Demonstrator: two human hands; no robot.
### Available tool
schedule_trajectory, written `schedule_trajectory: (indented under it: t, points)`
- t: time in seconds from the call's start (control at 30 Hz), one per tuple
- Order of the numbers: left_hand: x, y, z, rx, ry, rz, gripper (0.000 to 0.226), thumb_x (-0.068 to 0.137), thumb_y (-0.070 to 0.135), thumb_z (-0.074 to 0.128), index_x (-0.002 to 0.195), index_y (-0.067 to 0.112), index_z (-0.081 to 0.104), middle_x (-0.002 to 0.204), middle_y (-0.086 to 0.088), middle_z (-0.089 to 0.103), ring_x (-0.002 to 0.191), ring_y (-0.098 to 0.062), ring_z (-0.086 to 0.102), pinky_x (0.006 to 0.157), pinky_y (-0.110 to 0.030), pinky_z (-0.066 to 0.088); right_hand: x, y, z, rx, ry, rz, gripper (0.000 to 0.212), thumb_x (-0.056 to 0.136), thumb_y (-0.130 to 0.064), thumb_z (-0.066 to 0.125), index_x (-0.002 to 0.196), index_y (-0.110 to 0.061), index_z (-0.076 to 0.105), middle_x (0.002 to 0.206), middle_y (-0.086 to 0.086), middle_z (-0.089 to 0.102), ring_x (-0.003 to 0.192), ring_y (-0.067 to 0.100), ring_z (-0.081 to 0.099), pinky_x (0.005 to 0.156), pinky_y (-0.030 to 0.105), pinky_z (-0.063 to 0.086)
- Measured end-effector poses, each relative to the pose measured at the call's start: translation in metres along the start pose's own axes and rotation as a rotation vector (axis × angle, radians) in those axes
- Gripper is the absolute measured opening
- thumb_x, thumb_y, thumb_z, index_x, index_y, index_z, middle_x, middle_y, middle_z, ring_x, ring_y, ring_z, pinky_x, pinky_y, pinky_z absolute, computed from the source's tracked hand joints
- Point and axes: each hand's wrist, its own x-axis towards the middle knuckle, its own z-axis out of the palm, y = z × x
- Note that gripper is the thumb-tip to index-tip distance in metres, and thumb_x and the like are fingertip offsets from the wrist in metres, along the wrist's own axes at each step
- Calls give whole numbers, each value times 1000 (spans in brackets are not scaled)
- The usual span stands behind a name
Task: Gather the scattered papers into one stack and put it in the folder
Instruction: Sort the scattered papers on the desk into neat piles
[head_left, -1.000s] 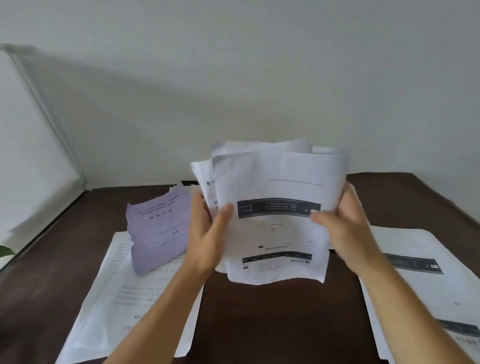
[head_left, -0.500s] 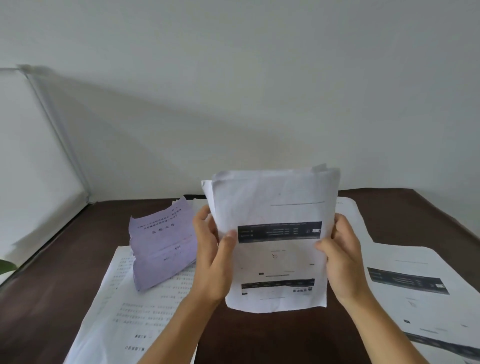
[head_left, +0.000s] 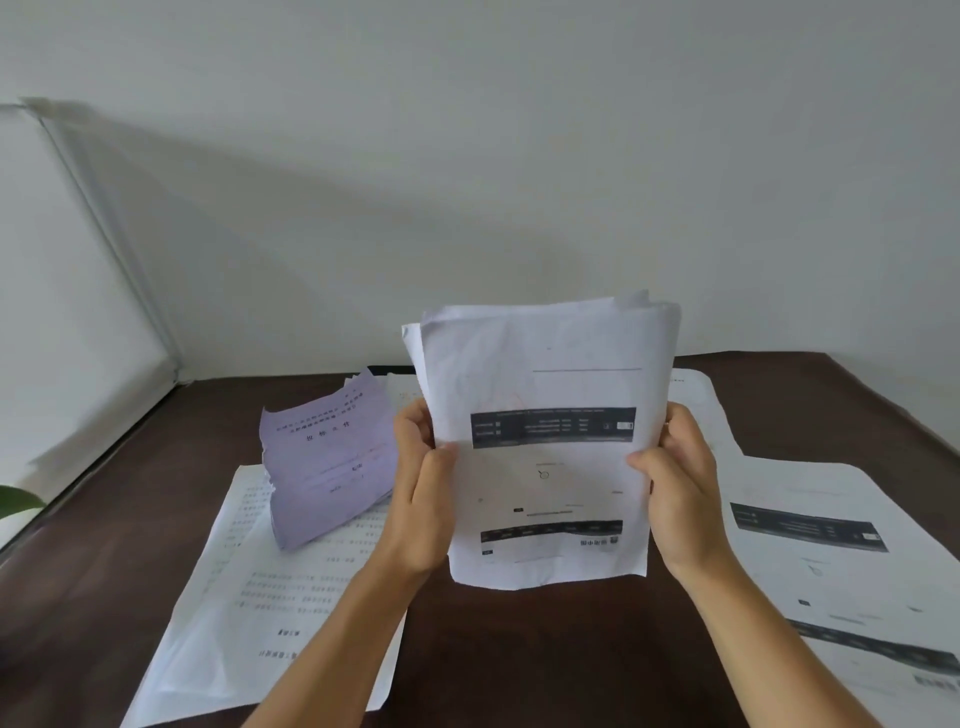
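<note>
An upright stack of white printed papers (head_left: 550, 467) is held above the dark table, its bottom edge clear of the surface. My left hand (head_left: 423, 488) grips the stack's left edge with the thumb on the front sheet. My right hand (head_left: 675, 483) grips the right edge the same way. A bundle of lilac sheets (head_left: 327, 457) lies to the left on large white printed pages (head_left: 270, 597). More white printed sheets (head_left: 831, 551) lie at the right. No folder can be made out.
The dark brown table (head_left: 545, 649) meets a white wall at the back and a white panel with a metal frame (head_left: 104, 234) on the left. A green leaf (head_left: 18, 501) pokes in at the left edge.
The loose, fanned sheets in my hands have been squared into a neater upright stack. My hands moved in to the stack's two side edges. The camera tilted slightly.
</note>
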Motion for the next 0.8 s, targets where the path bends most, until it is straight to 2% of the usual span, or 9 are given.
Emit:
schedule_trajectory:
  t: [0.1,0.17,0.27,0.4,0.47,0.53,0.67,0.73,0.8]
  points:
    - [-13,-16,4,60,-32,-43,16,98,32,39,113,28,45,100,28,54,95,3,56,81,-16,53,-1,9,0,-21,23,48,19,85,-8,54,102,0,55,105,25,64,101,44,59,78,45,53]
    - [-18,-21,6,63,-20,-61,13,100,28,37,110,26,44,106,19,53,95,0,56,81,-18,55,-2,12,2,-81,26,78,13,91,-1,55,104,2,55,105,26,63,98,46,58,76,44,51]
    - [-8,-17,14,37,105,-71,9,102,20,38,109,26,39,115,3,51,97,-1,58,81,-22,58,2,5,1,-189,58,75,21,88,-2,56,104,-13,62,93,9,68,79,25,59,65,33,49]
    - [10,-11,47,50,204,-218,25,104,6,43,122,23,42,116,3,60,99,-8,65,68,-16,59,12,-8,-27,-288,168,110,50,92,5,55,128,-29,62,105,-15,74,89,1,73,62,15,58]
    - [11,-15,73,97,130,-323,30,103,9,50,128,24,43,112,3,65,93,-8,68,60,-17,58,10,-13,-58,-377,224,168,61,88,5,53,126,-41,64,101,-15,76,85,2,74,57,19,60]
    - [4,-22,110,144,-28,-420,40,103,15,59,138,24,42,107,6,67,91,-7,69,64,-20,58,1,-16,-102,-541,287,261,61,80,1,48,110,-47,72,87,-12,78,70,9,72,52,27,57]
    - [-23,-36,184,217,-330,-492,50,98,16,70,142,18,47,99,8,67,91,-14,74,84,-36,64,-30,-19,-178,-767,388,432,37,71,-10,45,92,-20,75,69,-5,71,63,25,64,49,26,45]
    - [-32,-41,206,247,-382,-463,42,95,17,72,133,18,55,95,7,71,79,-12,76,80,-39,66,-39,-20,-197,-870,384,504,26,76,-8,47,86,-12,70,77,4,73,74,35,67,56,33,49]
    - [-33,-44,209,269,-389,-439,39,94,23,73,129,21,57,93,8,73,73,-9,75,76,-40,67,-39,-18,-209,-982,384,548,36,84,-6,52,113,-9,73,113,15,73,104,42,66,84,48,57]
